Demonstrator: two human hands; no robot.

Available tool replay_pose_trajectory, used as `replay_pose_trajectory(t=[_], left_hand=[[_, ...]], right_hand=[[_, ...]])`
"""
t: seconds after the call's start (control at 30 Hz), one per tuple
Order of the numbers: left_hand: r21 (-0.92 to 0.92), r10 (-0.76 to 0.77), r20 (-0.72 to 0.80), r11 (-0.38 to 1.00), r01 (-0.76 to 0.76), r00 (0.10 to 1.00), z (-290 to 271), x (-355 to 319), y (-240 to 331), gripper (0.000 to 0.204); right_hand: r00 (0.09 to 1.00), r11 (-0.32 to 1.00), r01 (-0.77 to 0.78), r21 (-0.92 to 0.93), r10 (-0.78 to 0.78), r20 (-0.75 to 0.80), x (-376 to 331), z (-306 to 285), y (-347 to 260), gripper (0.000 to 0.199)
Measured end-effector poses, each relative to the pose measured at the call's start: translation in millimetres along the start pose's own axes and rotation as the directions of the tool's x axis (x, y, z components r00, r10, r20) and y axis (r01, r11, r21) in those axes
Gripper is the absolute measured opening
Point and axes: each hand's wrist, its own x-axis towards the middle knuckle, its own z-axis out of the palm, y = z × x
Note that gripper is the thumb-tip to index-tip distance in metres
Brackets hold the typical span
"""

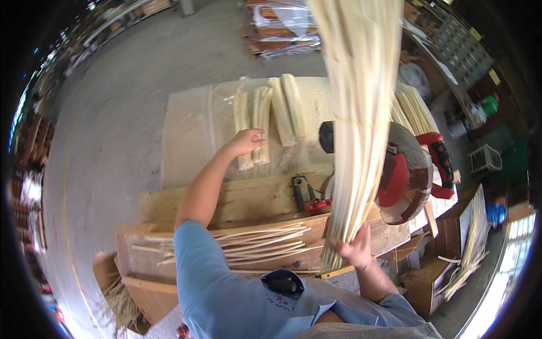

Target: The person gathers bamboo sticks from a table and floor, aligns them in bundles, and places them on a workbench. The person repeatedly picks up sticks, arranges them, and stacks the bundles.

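Observation:
My right hand (354, 248) is wrapped round the lower end of a long bundle of pale wooden strips (361, 118), which stands tall across the view and runs past its upper edge. A miter saw (415, 175) with a red and black handle is partly hidden behind this bundle. Loosely curled, my left hand (247, 142) hovers over the short cut bundles, its thumb and fingers apart and nothing seen between them. Nearest to it is one short bundle (261, 110); several others lie beside it on the worktable (192, 124).
Loose thin strips (259, 243) lie along the table's near side. A black and red clamp (305, 195) sits by the saw. More long strips (415, 110) rest behind the saw, and others (471, 248) lean at the right. A plastic-wrapped pallet stack (282, 28) stands beyond the table.

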Motion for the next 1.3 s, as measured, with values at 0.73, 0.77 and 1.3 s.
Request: replay_pose_trajectory(t=[0.73, 0.77, 1.3], left_hand=[[-0.680, -0.656, -0.733, 0.711, -0.179, 0.181, 132, -569, 36, 0.030], [-0.701, -0.675, -0.713, 0.687, -0.191, 0.189, 144, -573, 41, 0.030], [-0.258, -0.111, 0.038, 0.959, 0.117, 0.993, 186, -406, 81, 0.032]], right_hand=[[0.931, 0.897, -0.306, -0.318, 0.352, 0.095, 266, 285, 174, 0.066], [0.972, 0.892, -0.193, -0.410, 0.230, 0.044, 265, 273, 176, 0.066], [0.866, 0.841, 0.492, -0.224, -0.445, 0.229, -66, 25, 100, 0.008]])
